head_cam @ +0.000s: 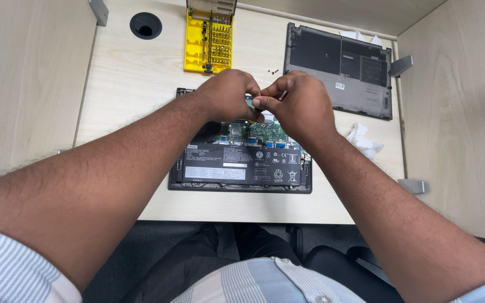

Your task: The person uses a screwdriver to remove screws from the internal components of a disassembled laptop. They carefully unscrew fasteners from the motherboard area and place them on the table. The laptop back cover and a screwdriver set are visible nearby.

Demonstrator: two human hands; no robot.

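Centre of frame: left hand (228, 94) and right hand (301, 101) pinching small green component (249, 103) over opened black laptop base (240, 168); risk of dropping onto exposed green circuit board (254, 132) if pinch slackens.

A pale wooden desk (136, 84) carries an opened laptop (241, 168) at its centre. At twelve o'clock sits a yellow screwdriver-bit case (209, 42); at two, the dark bottom cover (339, 68); at three, crumpled tissue (363, 140). Tiny screws (273, 72) lie between case and cover.
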